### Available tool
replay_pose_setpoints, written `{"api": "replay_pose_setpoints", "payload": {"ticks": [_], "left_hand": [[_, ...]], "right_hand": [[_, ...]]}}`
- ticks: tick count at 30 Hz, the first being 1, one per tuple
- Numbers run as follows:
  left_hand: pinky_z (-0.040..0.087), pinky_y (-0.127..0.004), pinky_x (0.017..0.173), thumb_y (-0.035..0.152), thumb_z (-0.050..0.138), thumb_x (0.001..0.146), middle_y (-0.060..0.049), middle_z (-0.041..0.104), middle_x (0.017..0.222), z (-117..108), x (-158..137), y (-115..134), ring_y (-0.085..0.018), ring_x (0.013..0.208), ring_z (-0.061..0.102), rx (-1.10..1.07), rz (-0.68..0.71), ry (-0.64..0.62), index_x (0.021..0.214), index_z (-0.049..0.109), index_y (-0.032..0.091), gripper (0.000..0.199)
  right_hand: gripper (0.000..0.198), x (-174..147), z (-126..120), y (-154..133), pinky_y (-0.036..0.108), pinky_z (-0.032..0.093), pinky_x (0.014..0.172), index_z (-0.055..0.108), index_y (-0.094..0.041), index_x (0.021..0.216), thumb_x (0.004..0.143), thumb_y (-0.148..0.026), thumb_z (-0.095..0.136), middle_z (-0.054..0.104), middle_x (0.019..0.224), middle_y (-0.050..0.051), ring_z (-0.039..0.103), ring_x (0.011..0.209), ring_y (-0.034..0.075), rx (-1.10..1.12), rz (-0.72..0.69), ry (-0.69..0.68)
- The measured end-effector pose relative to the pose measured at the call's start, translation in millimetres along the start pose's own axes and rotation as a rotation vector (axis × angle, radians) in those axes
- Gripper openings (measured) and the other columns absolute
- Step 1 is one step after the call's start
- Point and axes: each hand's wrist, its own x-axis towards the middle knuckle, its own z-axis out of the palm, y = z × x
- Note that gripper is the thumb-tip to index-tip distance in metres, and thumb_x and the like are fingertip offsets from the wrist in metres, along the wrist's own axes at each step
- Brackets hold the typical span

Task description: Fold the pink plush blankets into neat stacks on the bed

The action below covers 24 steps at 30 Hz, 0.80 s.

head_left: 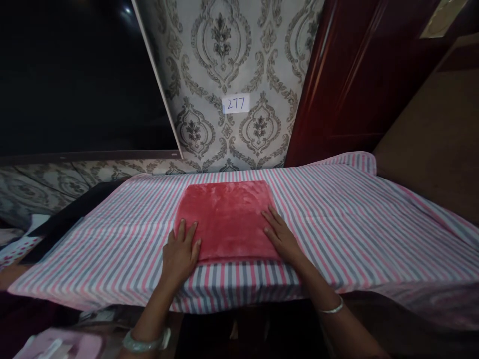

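Note:
A folded red plush cloth (230, 219), perhaps a blanket or towel, lies flat as a neat rectangle on the striped tablecloth (355, 224). My left hand (180, 252) rests on its lower left edge, fingers spread and pointing away from me. At the right edge, my right hand (281, 234) lies with its fingers stretched over the plush. Neither hand grips it; both palms face down. The fold lines show along the near edge of the cloth.
A large dark screen (82, 75) stands at the back left. Behind the table is patterned wallpaper (224, 55) with a paper label (235, 103) reading 277. A dark red door (348, 75) is at the right. A pink item (63, 344) sits low at the left.

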Motion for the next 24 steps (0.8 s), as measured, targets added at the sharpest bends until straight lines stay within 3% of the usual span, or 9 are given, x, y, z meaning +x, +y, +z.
{"api": "replay_pose_setpoints", "payload": {"ticks": [5, 10, 13, 18, 21, 24], "left_hand": [[0.045, -0.059, 0.106, 0.041, 0.036, 0.101, -0.019, 0.043, 0.158, 8, -2, -7, -0.039, 0.131, 0.054, -0.039, 0.033, 0.114, 0.147, 0.055, 0.019, 0.055], [0.026, -0.067, 0.117, 0.042, 0.039, 0.100, -0.013, 0.049, 0.156, 11, -12, -11, -0.040, 0.149, 0.033, -0.045, 0.059, 0.226, 0.146, 0.056, 0.025, 0.052], [0.018, -0.062, 0.122, 0.043, 0.042, 0.100, -0.013, 0.052, 0.154, 9, -20, -9, -0.035, 0.151, 0.032, -0.059, 0.210, 0.244, 0.149, 0.051, 0.024, 0.054], [0.020, -0.056, 0.123, 0.047, 0.059, 0.094, -0.017, 0.041, 0.160, 8, -21, 25, -0.034, 0.153, 0.029, -0.065, 0.536, 0.195, 0.153, 0.045, 0.021, 0.067], [0.023, -0.055, 0.122, 0.036, 0.062, 0.092, -0.016, 0.038, 0.162, 7, -16, 56, -0.032, 0.152, 0.031, -0.074, 0.609, 0.121, 0.154, 0.044, 0.022, 0.065], [0.027, -0.056, 0.120, 0.033, 0.062, 0.091, -0.015, 0.042, 0.160, 7, -13, 79, -0.032, 0.149, 0.038, -0.090, 0.623, 0.051, 0.153, 0.046, 0.023, 0.065]], "right_hand": [[0.077, -8, -2, 4, 0.054, 0.026, 0.125, 0.032, -0.022, 0.160, 0.097, -0.064, 0.041, 0.030, 0.165, 0.012, 0.026, 0.153, 0.027, 0.147, 0.155, 0.120], [0.082, -10, -9, 1, 0.055, 0.027, 0.124, 0.033, -0.022, 0.160, 0.092, -0.066, 0.049, 0.037, 0.161, 0.012, 0.035, 0.149, 0.029, 0.258, 0.173, 0.153], [0.086, -10, -9, 2, 0.056, 0.034, 0.120, 0.034, -0.022, 0.159, 0.089, -0.066, 0.055, 0.043, 0.157, 0.014, 0.043, 0.144, 0.032, 0.377, 0.245, 0.203], [0.095, -4, -13, 7, 0.057, 0.043, 0.111, 0.033, -0.021, 0.159, 0.081, -0.068, 0.061, 0.054, 0.147, 0.018, 0.055, 0.133, 0.034, 0.505, 0.406, 0.151], [0.103, 1, -21, 2, 0.058, 0.047, 0.108, 0.031, -0.019, 0.159, 0.074, -0.064, 0.069, 0.058, 0.142, 0.018, 0.061, 0.125, 0.035, 0.490, 0.452, 0.042], [0.100, 6, -31, -8, 0.052, 0.053, 0.104, 0.028, -0.019, 0.159, 0.076, -0.058, 0.068, 0.056, 0.145, 0.016, 0.064, 0.122, 0.032, 0.617, 0.471, -0.025]]}}
